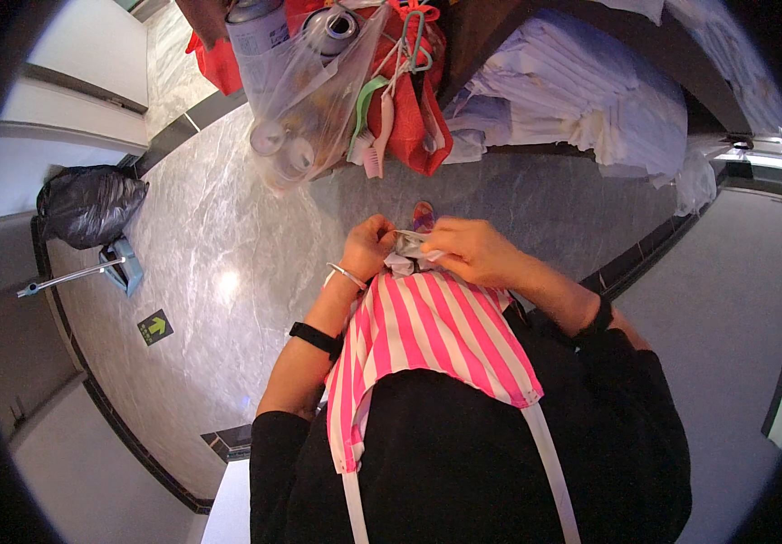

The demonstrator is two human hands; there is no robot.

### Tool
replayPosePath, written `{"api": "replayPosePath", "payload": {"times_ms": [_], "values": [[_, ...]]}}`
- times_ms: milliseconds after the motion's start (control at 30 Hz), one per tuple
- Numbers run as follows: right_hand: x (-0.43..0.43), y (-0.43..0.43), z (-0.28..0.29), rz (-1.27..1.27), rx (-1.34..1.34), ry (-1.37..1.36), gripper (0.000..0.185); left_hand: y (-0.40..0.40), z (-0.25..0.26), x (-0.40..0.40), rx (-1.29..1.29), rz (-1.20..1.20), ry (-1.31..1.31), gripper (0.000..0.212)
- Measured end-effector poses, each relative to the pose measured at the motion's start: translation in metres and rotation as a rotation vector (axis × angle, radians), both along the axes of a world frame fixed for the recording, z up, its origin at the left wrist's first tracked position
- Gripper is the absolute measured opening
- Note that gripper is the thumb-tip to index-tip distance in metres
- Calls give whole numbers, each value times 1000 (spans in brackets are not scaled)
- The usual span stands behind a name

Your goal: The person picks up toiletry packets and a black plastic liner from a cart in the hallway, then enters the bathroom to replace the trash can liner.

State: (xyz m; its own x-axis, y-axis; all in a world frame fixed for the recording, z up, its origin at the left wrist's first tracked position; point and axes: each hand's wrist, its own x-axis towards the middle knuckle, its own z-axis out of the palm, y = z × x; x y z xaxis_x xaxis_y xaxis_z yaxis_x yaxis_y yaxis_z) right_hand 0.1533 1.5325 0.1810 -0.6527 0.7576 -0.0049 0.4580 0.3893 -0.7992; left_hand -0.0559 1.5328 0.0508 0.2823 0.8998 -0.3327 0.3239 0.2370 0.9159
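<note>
Between my hands, in front of my waist, is a crumpled whitish sheet of thin plastic or cloth [410, 246]. My left hand [368, 246] pinches its left side between thumb and fingers. From the other side my right hand [472, 253] grips it with bent fingers. Just below lies the pink-and-white striped apron [432, 326] that I wear over a black top. The lower part of the sheet is hidden behind the apron and my fingers, so I cannot tell its full shape.
Ahead hangs a clear plastic bag [316, 102] near spray cans [255, 34], brushes [379, 136] and a red bag [425, 129]. Stacked white linens [554, 88] fill a shelf at right. On the left floor are a black garbage bag [92, 204] and a long-handled blue dustpan [122, 265].
</note>
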Motion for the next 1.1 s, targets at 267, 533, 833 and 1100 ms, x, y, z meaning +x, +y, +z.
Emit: {"api": "replayPosePath", "payload": {"times_ms": [267,533,833,1100], "values": [[-16,11,-6,-36,93,-89,16,-7,-3,-4,3,32,-77,4],[-18,-3,1,43,224,-279,8,-2,7,1,65,84,-86,5],[-25,5,-49,83,293,-259,10,1,10,0,97,99,-120,4],[-19,20,-78,153,284,-271,12,3,8,2,63,30,-200,3]]}}
